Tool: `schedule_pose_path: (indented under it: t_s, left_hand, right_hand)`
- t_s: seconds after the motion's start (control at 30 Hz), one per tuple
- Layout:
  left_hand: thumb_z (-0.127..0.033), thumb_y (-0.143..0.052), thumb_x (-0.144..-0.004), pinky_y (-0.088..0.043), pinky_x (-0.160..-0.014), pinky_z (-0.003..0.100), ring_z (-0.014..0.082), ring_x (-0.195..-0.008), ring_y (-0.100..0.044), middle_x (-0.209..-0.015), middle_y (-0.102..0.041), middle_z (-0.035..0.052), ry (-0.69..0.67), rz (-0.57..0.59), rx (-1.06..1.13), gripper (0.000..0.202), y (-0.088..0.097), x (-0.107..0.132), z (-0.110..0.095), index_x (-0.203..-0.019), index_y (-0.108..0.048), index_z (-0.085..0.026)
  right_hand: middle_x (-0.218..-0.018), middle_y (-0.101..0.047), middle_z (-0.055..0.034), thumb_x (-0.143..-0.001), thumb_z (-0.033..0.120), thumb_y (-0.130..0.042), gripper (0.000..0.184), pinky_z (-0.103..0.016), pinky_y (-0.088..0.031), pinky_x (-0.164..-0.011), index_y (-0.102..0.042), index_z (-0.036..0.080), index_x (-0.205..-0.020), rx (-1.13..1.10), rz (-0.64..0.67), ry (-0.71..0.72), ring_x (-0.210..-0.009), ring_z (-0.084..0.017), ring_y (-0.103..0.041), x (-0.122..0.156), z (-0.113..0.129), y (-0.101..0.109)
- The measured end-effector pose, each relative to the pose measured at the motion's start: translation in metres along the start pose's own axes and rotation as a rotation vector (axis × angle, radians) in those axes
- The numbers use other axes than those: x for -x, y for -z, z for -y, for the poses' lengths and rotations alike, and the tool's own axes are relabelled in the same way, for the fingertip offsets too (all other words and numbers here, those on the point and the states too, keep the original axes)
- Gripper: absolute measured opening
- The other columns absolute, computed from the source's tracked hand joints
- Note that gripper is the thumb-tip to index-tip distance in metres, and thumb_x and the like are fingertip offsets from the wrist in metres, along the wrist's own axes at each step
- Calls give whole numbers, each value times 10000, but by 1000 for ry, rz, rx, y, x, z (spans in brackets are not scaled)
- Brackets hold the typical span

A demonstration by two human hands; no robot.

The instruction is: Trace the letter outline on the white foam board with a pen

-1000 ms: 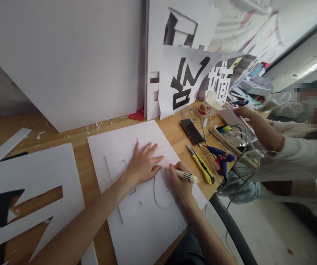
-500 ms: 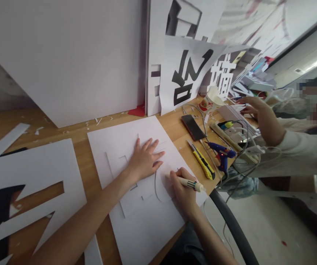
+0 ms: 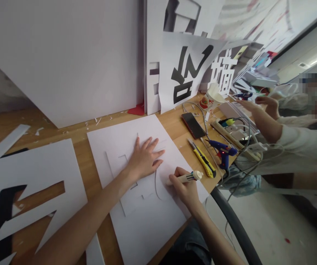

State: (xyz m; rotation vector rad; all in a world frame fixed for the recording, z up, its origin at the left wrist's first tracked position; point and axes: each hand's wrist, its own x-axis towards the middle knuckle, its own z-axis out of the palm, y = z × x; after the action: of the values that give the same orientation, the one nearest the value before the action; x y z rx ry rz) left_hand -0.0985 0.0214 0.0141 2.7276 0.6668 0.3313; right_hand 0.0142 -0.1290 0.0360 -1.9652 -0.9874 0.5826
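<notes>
My left hand [image 3: 145, 159] lies flat with fingers spread, pressing on a white cut-out piece [image 3: 127, 200] that rests on a white board [image 3: 147, 235]. In my right hand [image 3: 184, 186] is a thick white multicolour pen [image 3: 189, 177], its tip end low against the white surface near the curved edge of the cut-out. The exact tip is hidden by my fingers. Cut edges of the piece show as thin shadow lines around my left hand.
Right of the board lie a yellow utility knife [image 3: 202, 158], a black phone [image 3: 193, 125], a blue glue gun [image 3: 222, 151] and a power strip [image 3: 235, 140] with cables. Another cut board [image 3: 45, 158] lies left. A large white panel [image 3: 72, 59] stands behind. A co-worker [image 3: 299, 140] sits at right.
My right hand, with the pen, has shifted slightly and the pen lies at a flatter tilt. My left hand stays in place. The co-worker's hands have moved.
</notes>
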Motion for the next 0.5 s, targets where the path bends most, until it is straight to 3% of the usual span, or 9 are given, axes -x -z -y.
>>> schedule_pose_path:
  t_s: [0.33, 0.5]
  left_hand:
    - [-446, -481, -957, -119, -1147, 705, 349, -1473, -260, -1584, -333, 107, 5, 34, 2, 412, 2, 0, 0, -1339, -583, -331]
    - [-728, -512, -828, -73, -1154, 697, 352, -1490, -208, -1602, -285, 129, -15, 93, 16, 692, 8, 0, 1, -1392, -528, -327]
  right_hand:
    - [-475, -328, 64, -680, 352, -514, 275, -249, -255, -484, -332, 235, -511, -7, 121, 3, -484, -94, -330, -8, 3, 5]
    - [-487, -337, 63, -693, 350, -506, 266, -251, -264, -499, -336, 235, -524, -6, 130, 10, -495, -97, -337, -7, -2, 6]
